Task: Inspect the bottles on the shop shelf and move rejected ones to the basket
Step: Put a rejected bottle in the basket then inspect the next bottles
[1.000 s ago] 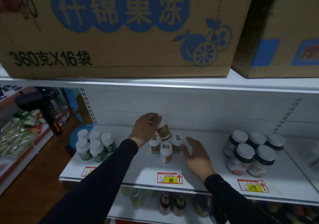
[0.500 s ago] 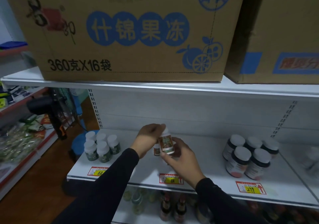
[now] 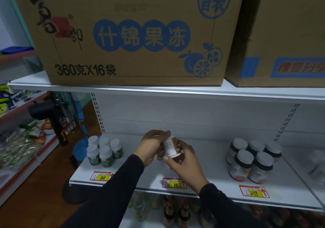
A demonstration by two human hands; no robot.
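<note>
A small white bottle with an orange-brown label (image 3: pixel 170 147) is held above the middle of the white shelf (image 3: pixel 207 178), tilted a little. My left hand (image 3: pixel 151 147) grips it at the cap end. My right hand (image 3: pixel 182 159) holds its lower end from the right. Behind my hands another small bottle of the same kind (image 3: pixel 159 154) stands on the shelf, mostly hidden. No basket is in view.
Several green-labelled white bottles (image 3: pixel 103 150) stand at the shelf's left, several dark white-capped jars (image 3: pixel 251 159) at its right. Big cardboard boxes (image 3: pixel 133 34) fill the shelf above. Bottles (image 3: pixel 175 213) stand on the shelf below. A black fan (image 3: pixel 52 111) stands in the left aisle.
My left hand lifted the bottle off the shelf group. My right hand rose from the shelf and took hold of its lower end, and the bottle has been turned, showing a white part of its label.
</note>
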